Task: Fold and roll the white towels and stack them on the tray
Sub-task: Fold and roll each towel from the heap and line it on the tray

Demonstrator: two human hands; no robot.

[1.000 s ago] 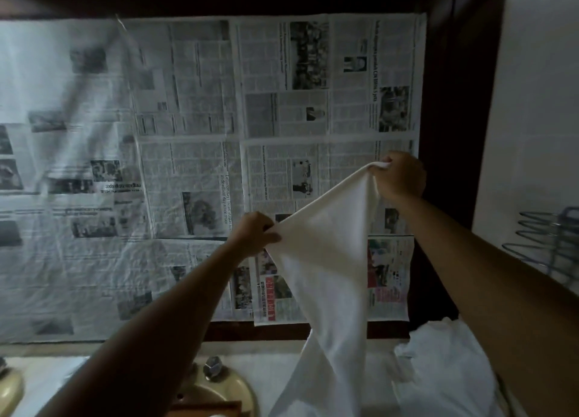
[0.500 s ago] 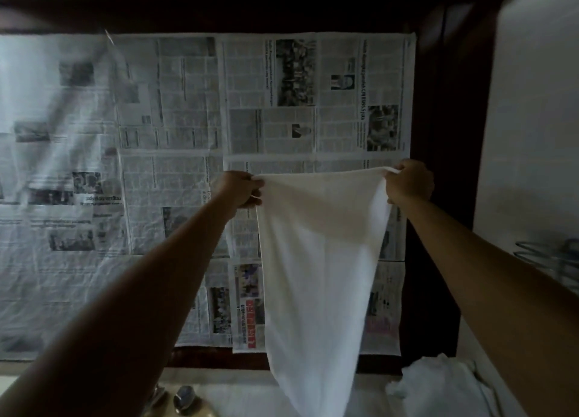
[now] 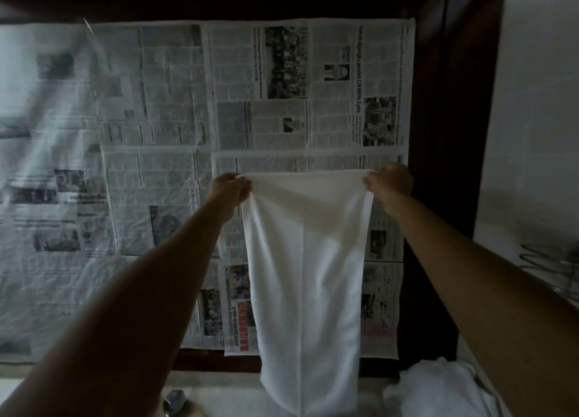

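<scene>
Backdrop: newspaper sheets (image 3: 257,103) covered the wall before us, in dim light.
Towel: our white towel (image 3: 305,260) hung flat in front of the newspaper, its lower end above the pale tabletop (image 3: 225,394).
Left grip: our left hand (image 3: 230,189) pinched the top left corner.
Right grip: our right hand (image 3: 390,181) pinched the top right corner.
Pile: crumpled white towels (image 3: 438,385) lay at lower right.

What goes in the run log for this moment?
left hand pinches towel corner | right hand pinches other corner | towel hangs unfolded
</scene>
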